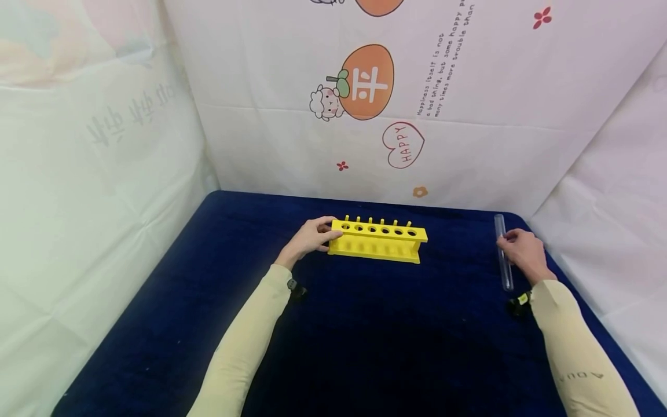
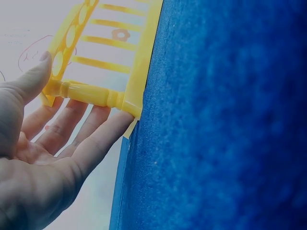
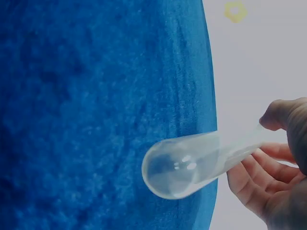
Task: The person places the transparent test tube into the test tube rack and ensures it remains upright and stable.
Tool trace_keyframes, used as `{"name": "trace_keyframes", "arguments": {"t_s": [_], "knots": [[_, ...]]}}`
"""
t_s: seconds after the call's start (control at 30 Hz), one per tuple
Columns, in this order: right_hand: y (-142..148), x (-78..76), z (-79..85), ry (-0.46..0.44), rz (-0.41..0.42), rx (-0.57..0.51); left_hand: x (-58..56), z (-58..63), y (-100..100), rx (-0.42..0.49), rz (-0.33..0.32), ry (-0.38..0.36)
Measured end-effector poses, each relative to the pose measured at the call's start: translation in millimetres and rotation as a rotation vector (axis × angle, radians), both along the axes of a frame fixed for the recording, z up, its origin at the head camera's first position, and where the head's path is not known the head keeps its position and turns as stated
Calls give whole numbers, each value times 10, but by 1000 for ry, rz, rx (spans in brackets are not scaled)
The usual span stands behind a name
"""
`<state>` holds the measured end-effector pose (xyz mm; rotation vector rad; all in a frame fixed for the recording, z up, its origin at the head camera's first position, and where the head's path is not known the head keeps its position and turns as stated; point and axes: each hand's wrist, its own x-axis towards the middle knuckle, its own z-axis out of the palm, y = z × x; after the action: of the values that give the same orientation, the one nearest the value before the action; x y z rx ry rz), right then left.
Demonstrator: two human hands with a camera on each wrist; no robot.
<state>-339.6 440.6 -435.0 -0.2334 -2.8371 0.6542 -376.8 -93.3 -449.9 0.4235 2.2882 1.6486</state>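
The left hand [image 1: 311,234] grips a yellow rack [image 1: 378,234] at its left end: the thumb lies on the top board, and the other fingers are bent around the end post. The rack is upright, in the far part of the dark blue table [image 1: 396,336]. It has a row of six round holes in its top board and six small pegs behind them.

The right hand [image 1: 524,253] pinches a clear tube [image 1: 504,260] around its middle, between thumb and fingers. The tube is near the right edge of the table, well apart from the rack, and its rounded end points towards the right wrist camera. Whether the tube touches the table, I cannot tell.

Both arms wear pale sleeves [image 1: 245,341], with a small dark device at each wrist. Behind the table hangs a white cloth [image 1: 271,133], printed with an orange fruit [image 1: 367,82] and a red heart [image 1: 403,145].
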Motion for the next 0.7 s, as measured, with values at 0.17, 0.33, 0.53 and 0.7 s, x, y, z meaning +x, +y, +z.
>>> {"name": "trace_keyframes", "arguments": {"t_s": [0.17,0.33,0.53,0.7], "knots": [[-19,-19,18,58,-18,26,4,-18,-1,3,5,1],[-45,-38,46,123,-22,31,8,-15,-3,-1,-6,11],[-111,-17,104,161,-28,-17,-2,2,-4,-1,-10,14],[-152,10,114,209,-42,-44,-7,-17,2,4,-4,5]]}}
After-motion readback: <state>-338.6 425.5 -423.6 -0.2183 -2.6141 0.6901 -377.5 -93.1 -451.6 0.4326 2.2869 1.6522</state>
